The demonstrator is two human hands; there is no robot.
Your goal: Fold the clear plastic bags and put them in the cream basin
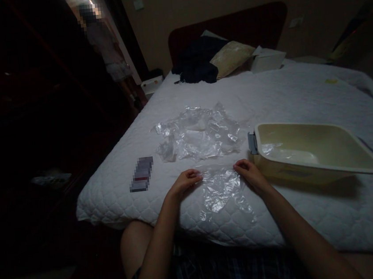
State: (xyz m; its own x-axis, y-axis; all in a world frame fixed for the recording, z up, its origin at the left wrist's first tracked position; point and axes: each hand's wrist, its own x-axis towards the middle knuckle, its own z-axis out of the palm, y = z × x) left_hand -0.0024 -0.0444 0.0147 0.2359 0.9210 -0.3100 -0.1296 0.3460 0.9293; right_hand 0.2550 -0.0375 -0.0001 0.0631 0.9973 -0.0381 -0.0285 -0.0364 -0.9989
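A crinkled clear plastic bag (220, 189) lies spread on the white quilted bed near its front edge. At the bag's upper left corner, my left hand (188, 180) pinches the plastic. My right hand (248, 173) has its fingertips closed on the upper right corner. The bag's top edge stretches between both hands, and its lower part rests loosely crumpled on the quilt. Just beyond the hands sits a heap of similar clear plastic bags (202, 133).
A cream plastic bin (314, 148) with a grey latch stands right of my right hand. A blurred flat item (141, 174) lies to the left. Pillows (233, 58), dark cloth (198, 60) and a white box (268, 59) are by the headboard. A person (107, 50) stands in the doorway.
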